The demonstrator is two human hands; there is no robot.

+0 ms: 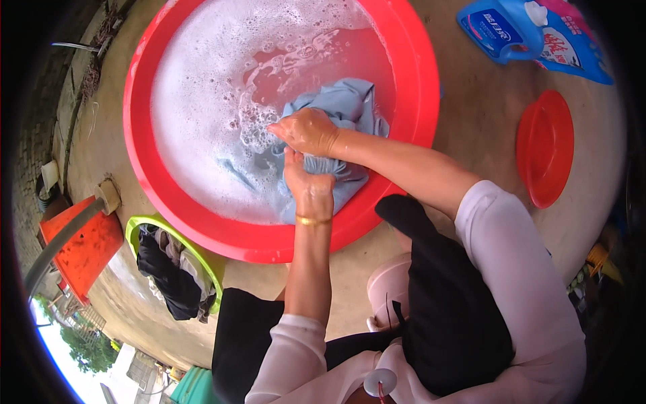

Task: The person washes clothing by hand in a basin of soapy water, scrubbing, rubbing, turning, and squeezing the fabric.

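Note:
A light blue cloth garment (348,103) lies bunched in soapy water near the right side of a large red plastic basin (421,96). My right hand (309,132) is closed over the upper part of the wet fabric. Just below it, my left hand (308,181), with a gold bracelet at the wrist, grips a gathered, pleated part of the same garment. The two hands are close together, thumbs towards each other. White suds (197,101) cover much of the water and hide what lies beneath, though a bit of blue fabric (237,174) shows at the lower left.
A green basket (219,272) of dark and pale clothes stands left of my knees. An orange-red bucket (83,247) is farther left. To the right are a red bowl (545,149), a blue detergent jug (499,30) and a blue detergent bag (570,50) on the concrete floor.

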